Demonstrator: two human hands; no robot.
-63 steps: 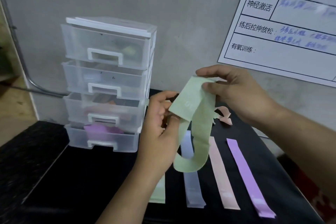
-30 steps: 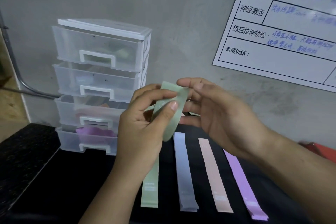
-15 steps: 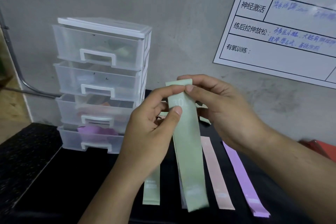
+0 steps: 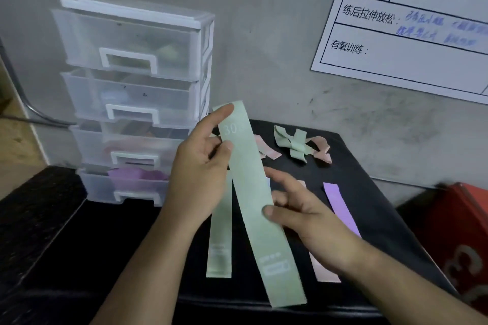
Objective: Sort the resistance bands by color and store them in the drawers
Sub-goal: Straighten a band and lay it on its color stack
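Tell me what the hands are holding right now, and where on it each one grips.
A flattened green resistance band. The left hand pinches its top end, beside the printed 30; the right hand grips its middle, thumb on the front.

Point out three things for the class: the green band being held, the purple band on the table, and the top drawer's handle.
Held green band (image 4: pixel 253 200), head view: middle of the strip, between the hands.
Purple band (image 4: pixel 336 199), head view: upper visible part.
Top drawer handle (image 4: pixel 128 51), head view: its white top bar.
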